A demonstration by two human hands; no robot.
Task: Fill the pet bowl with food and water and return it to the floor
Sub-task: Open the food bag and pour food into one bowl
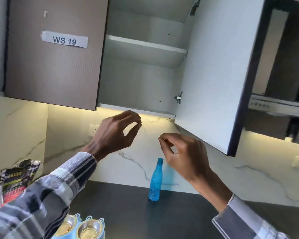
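Note:
A light-blue pet feeder [79, 229] with two steel bowls sits on the dark counter at the bottom edge, partly cut off and partly behind my left sleeve. A blue plastic bottle [154, 181] stands upright near the marble backsplash. A crumpled food bag [16, 180] stands at the left. My left hand [114, 133] is raised in the air below the cabinet, fingers loosely curled, holding nothing. My right hand [183, 154] hovers above the bottle with fingers loosely curled and nothing in it.
An upper cabinet [141, 49] stands open, its shelves bare, with its white door [214, 75] swung out to the right above my right hand. The closed door at left bears a "WS 19" label [64, 40]. The dark counter [171, 218] stretches to the right.

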